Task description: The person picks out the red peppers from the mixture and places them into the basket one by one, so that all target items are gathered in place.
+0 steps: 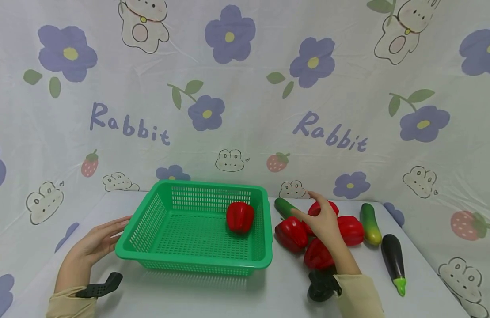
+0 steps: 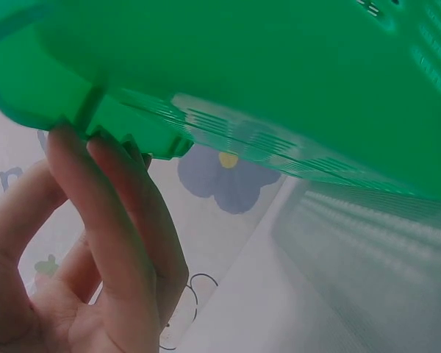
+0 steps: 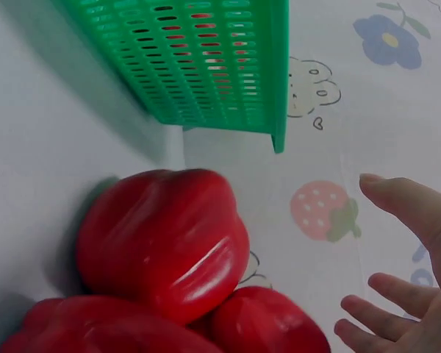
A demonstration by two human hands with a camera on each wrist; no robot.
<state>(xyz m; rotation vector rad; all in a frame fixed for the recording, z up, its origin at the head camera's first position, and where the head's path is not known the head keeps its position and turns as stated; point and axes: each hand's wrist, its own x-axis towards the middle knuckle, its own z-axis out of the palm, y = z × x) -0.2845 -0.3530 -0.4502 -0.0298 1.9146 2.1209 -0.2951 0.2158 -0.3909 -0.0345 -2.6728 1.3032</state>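
My left hand [image 1: 99, 240] is at the left side of a green plastic basket [image 1: 193, 263], its fingertips touching the rim in the left wrist view. One red bell pepper [image 1: 240, 217] sits inside the basket, toward the right. Spread fingers of my right hand [image 1: 323, 223] hover over a cluster of red bell peppers, holding nothing. Among these are a front-left pepper [image 1: 291, 234], a lower pepper [image 1: 318, 254] partly behind the wrist, and a right-hand pepper [image 1: 351, 230]. In the right wrist view, the nearest large pepper [image 3: 162, 243] lies apart from the hand.
Behind the peppers lies a green cucumber [image 1: 284, 207]. Farther right are a green-yellow cucumber [image 1: 370, 224] and a dark eggplant [image 1: 393, 263] with a green stem end. A patterned cloth [image 1: 245, 150] hangs behind the white table.
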